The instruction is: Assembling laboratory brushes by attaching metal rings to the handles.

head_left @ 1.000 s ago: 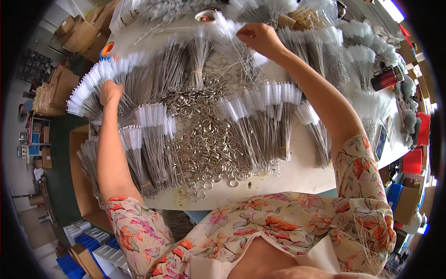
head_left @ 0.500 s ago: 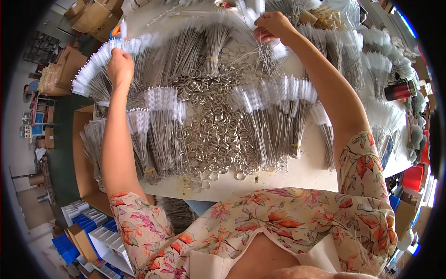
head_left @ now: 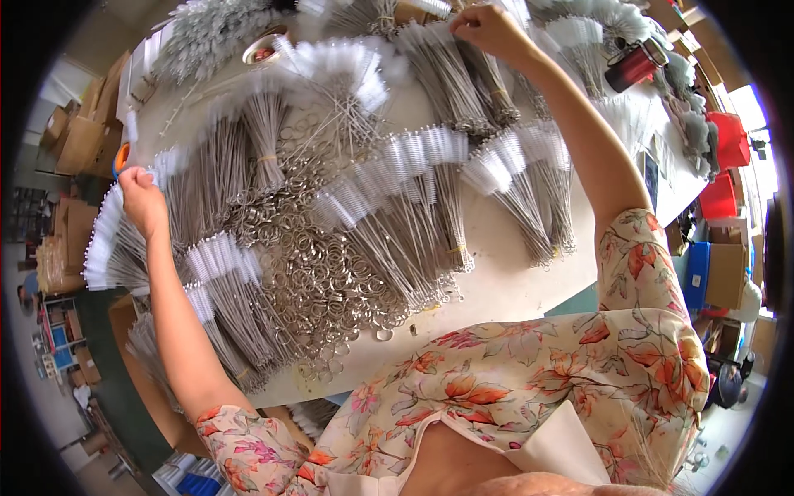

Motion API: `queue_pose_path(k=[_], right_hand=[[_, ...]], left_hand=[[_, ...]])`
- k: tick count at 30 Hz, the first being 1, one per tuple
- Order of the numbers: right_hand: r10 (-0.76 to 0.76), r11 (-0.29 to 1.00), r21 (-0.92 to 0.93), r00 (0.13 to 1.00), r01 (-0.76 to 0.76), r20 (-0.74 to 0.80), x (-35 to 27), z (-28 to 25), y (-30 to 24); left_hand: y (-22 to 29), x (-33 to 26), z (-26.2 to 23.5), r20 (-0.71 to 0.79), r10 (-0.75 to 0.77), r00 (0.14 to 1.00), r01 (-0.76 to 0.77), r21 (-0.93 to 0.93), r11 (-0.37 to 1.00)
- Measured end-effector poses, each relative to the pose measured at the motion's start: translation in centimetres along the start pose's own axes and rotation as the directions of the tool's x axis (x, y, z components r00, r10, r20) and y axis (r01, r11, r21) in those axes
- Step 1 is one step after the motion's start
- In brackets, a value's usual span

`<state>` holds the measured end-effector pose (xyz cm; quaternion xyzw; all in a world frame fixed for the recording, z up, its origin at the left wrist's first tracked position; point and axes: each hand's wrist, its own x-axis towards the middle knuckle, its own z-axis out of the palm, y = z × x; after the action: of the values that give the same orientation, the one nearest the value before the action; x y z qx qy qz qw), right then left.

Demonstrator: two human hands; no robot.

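My left hand (head_left: pixel 144 201) is closed at the top of a fan of thin wire brushes (head_left: pixel 116 240) with white bristles, at the far left. What its fingers hold, if anything, is hidden. Just beyond it, an orange ring-shaped handle (head_left: pixel 121 157) shows. My right hand (head_left: pixel 488 31) is stretched to the far side with its fingers curled in, above a bundle of wire brushes (head_left: pixel 447 78). I cannot make out anything in its grip. Loose brushes lie in a crossed heap (head_left: pixel 343 78) to the left of that hand.
A pile of metal split rings (head_left: pixel 331 281) covers the table's middle, with brush bundles (head_left: pixel 413 207) standing on both sides. A round bowl (head_left: pixel 263 51) sits at the back. On the right are a dark red cup (head_left: pixel 635 66) and red bins (head_left: pixel 728 140). A cardboard box (head_left: pixel 136 347) stands below the left edge.
The view has swung, so the table appears tilted and shifted left. My right hand has left the loose brush heap for the bundles to its right. My left hand stays by the brush fan.
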<state>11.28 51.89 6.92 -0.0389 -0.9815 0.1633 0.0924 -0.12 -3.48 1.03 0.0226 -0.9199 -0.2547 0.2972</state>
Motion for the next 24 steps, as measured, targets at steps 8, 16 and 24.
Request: queue_pose_path(k=[8,16,24], right_hand=[[0.217,0.967,-0.151,0.974,-0.207,0.057,-0.7,3.8,-0.3],[0.237,0.967,-0.106,0.971,-0.233,0.031,-0.9,3.5,0.1],[0.071,0.993,-0.066,0.941,-0.098,-0.332,0.1,1.5,0.0]], left_hand=[[4.4,-3.3,4.0,0.596,0.028,0.803,-0.113,0.106,0.988],[4.1,-3.2,2.8,0.661,-0.023,0.75,-0.029,0.067,0.997],[7.6,-2.9,-1.7,0.5,0.032,0.866,-0.167,0.228,0.959]])
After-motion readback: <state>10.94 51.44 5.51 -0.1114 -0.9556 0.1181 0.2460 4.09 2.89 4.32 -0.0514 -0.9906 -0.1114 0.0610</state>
